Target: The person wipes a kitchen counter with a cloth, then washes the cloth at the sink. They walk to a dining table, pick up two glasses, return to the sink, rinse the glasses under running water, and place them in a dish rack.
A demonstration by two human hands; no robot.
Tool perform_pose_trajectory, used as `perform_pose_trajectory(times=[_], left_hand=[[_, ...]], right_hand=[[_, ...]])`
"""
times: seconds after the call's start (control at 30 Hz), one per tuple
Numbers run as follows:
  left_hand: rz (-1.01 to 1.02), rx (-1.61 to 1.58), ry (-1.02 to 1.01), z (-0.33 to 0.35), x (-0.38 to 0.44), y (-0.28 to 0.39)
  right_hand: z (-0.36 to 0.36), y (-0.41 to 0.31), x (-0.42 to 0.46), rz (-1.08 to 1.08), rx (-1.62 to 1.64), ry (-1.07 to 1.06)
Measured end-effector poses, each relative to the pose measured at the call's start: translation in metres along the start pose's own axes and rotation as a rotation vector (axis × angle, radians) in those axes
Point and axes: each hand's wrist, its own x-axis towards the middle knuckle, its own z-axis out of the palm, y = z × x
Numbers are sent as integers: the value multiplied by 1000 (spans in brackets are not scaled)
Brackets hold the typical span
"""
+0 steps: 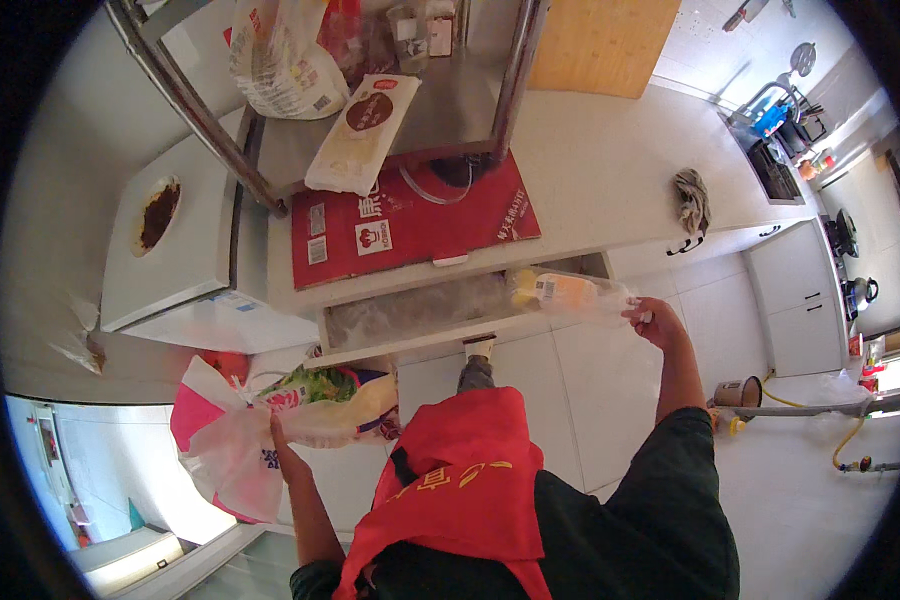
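Observation:
My right hand [654, 322] grips one end of a clear plastic package [604, 301] with an orange and white label. Its other end, where something yellow shows, lies over an open drawer [435, 339]. Crumpled clear plastic [427, 306] fills much of that drawer. On the other side, my left hand [292, 454] holds a white and pink plastic bag [229, 442]; some of its fingers are hidden by the bag. Beside it, a bag of green leafy vegetables [319, 386] is low near the floor.
Above the drawer, a flattened red cardboard box [420, 217] covers part of the white counter [592, 165]. A metal rack [457, 112] holds a packet of noodles [364, 135] and bags. A white appliance [187, 225] stands left; a grey cloth [691, 201] lies right.

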Motion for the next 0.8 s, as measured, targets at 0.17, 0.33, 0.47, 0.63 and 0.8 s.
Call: perform_pose_trajectory(times=[0.17, 0.33, 0.47, 0.63, 0.8], left_hand=[[92, -1, 33, -18, 20, -26], [56, -62, 33, -13, 25, -28], [78, -22, 22, -5, 24, -20], [46, -16, 49, 14, -2, 12], [77, 19, 60, 15, 5, 0]], right_hand=[[-8, 17, 56, -122, 165, 81], [10, 53, 134, -265, 203, 123], [44, 82, 183, -370, -79, 712], [82, 122, 145, -673, -627, 1238], [120, 206, 132, -238, -275, 599]])
